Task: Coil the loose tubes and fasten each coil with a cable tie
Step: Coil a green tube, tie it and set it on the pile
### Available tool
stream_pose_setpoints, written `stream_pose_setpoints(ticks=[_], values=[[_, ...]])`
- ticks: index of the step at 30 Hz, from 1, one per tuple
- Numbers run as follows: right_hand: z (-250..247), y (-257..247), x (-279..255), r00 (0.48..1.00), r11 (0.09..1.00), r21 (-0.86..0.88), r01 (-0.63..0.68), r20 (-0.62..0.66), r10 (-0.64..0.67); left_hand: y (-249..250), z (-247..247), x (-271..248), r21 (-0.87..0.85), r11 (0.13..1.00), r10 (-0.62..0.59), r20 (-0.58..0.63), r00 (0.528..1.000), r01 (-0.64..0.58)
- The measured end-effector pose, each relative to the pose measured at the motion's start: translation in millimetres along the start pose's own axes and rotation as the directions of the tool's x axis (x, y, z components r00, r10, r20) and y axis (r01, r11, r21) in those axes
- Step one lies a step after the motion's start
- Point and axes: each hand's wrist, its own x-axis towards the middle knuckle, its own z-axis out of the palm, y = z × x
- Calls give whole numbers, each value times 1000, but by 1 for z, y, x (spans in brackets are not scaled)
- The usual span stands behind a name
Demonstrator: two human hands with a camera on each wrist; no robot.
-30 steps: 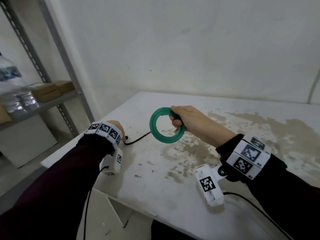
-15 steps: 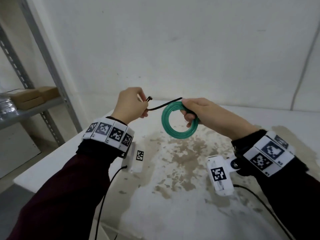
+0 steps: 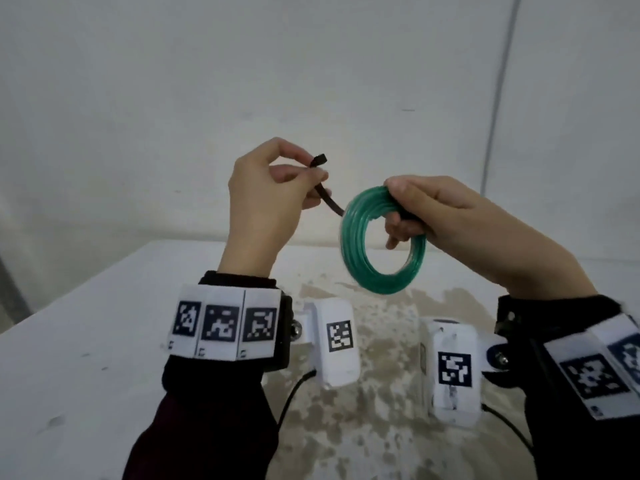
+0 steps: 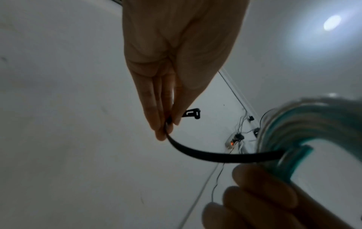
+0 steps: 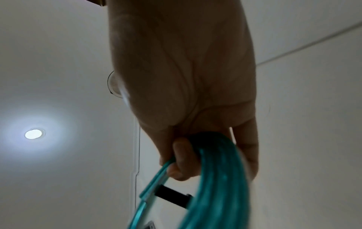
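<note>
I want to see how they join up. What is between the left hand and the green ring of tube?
A black cable tie spans it, pinched by the left hand and reaching the green tube coil, clearest in the left wrist view.

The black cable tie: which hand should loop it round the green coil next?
Probably the left hand: it pinches the cable tie near its head, while the right hand grips the green coil.

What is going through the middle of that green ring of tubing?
A black cable tie runs from the left hand into the green tube coil, and the right hand has fingers hooked through. The tie's far end is hidden by that hand.
</note>
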Motion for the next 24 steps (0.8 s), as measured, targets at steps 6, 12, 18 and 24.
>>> stream_pose_setpoints(ticks=[6,12,18,24], values=[[-16,9,-5,1000,1000,9,-23,16,22,-12,21,2,70,996,60,-26,998,-59],[-9,13,0,997,999,15,-39,64,38,-20,16,2,184,977,114,-34,993,-106],[-5,14,3,999,993,-111,-32,-14,31,-12,18,-3,67,996,58,-6,998,-57],[1,24,12,995,973,-228,-37,-101,14,-5,33,-11,70,997,-32,100,994,25]])
